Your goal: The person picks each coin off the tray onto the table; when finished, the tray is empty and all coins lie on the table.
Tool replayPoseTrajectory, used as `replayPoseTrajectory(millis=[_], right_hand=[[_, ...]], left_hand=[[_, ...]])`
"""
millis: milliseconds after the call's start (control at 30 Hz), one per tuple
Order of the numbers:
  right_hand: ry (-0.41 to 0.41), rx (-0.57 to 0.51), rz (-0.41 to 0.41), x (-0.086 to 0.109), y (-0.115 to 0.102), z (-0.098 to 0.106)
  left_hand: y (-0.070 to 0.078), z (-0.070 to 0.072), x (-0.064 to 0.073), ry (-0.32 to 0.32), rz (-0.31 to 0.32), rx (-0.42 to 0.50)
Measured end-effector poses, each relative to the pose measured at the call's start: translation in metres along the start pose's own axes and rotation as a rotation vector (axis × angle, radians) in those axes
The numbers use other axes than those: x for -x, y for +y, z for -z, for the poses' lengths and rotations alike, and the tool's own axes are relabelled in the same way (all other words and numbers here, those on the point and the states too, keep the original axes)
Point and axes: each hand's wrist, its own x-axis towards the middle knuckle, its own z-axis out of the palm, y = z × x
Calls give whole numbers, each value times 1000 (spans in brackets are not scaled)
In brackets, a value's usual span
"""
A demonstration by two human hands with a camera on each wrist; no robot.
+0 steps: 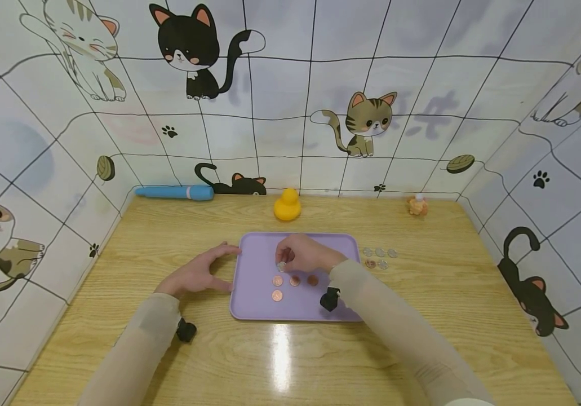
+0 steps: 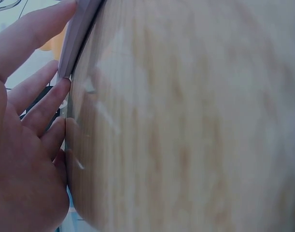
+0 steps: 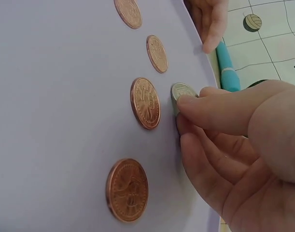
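My right hand point(image 1: 302, 252) pinches a silver coin point(image 3: 182, 91) between thumb and fingers, close over the purple tray point(image 1: 254, 310). Several copper coins point(image 1: 295, 280) lie flat on the tray just nearer than that hand; three form a row, with another below the row's left end. In the right wrist view a copper coin point(image 3: 145, 103) lies right beside the pinched one. My left hand point(image 1: 201, 272) is at the tray's left edge, thumb and fingers spread, fingertips at the rim. The left wrist view shows this hand point(image 2: 26, 140) with its fingers extended along the tray side.
Right of the tray, several silver coins point(image 1: 380, 252) and a copper-toned coin point(image 1: 370, 263) lie on the wooden table point(image 1: 209, 361). A yellow rubber duck point(image 1: 287, 205) stands behind the tray. At the back are a blue pen-shaped object point(image 1: 173, 193) and a small orange figurine point(image 1: 417, 205).
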Motion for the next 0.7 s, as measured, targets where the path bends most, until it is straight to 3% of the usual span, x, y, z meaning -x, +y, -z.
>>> replayPoseTrajectory(millis=[700], right_hand=[[35,-58,-61,7,18,5]], left_hand=[[1,1,0,-5,-7,-10]])
